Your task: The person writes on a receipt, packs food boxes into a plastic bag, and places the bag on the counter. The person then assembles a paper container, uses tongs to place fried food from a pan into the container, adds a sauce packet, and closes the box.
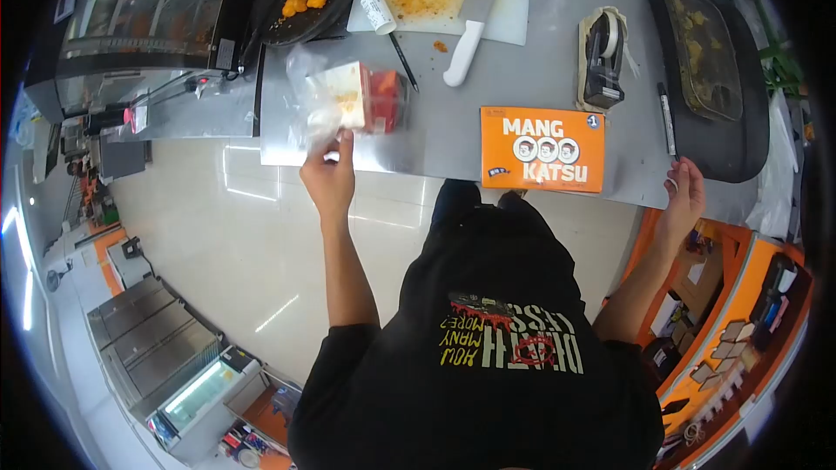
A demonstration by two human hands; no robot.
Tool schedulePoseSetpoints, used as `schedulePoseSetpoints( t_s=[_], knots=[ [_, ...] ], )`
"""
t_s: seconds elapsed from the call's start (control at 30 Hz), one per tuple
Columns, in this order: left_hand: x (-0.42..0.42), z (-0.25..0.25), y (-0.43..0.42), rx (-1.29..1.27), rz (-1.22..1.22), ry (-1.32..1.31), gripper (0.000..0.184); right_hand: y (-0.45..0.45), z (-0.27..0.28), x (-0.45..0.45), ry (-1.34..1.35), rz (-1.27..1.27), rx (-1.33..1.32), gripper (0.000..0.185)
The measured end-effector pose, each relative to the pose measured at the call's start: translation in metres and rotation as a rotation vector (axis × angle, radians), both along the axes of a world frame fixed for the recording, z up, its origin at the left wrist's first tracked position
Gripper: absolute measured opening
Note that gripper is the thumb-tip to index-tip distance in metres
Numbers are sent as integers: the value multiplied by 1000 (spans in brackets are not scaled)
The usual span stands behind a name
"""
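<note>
My left hand (331,181) pinches the lower edge of a clear plastic bag (306,91) at the counter's front edge. Inside the bag are a white and red box (341,94) and a red item (384,100). My right hand (685,191) is at the front edge on the right, its fingers curled near the lower end of a black and white marker (667,119); whether they touch it is unclear. Between my hands an orange box (542,150) marked MANG KATSU lies flat by the edge.
Behind are a cutting board (514,4) with crumbs, a white-handled knife (465,52), a black pan (318,26) and a thin black pen (404,62). A tape dispenser (601,61) and a black tray with a clear-lidded container (710,61) stand rightward.
</note>
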State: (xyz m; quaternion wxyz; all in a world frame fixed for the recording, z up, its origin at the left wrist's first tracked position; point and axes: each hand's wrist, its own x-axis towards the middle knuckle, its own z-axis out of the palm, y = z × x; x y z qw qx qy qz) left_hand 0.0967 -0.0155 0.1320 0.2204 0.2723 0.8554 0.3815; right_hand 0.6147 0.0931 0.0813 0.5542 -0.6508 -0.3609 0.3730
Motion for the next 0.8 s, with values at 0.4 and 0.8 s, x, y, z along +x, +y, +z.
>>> schedulePoseSetpoints(
  t_s=[0.4,0.8],
  knots=[
    [-91,-113,2,283,-155,76,51,10,-8,15,-447,-34,76,15],
    [-8,-23,18,475,140,300,56,58,108,-178,10,649,335,26]
  ],
)
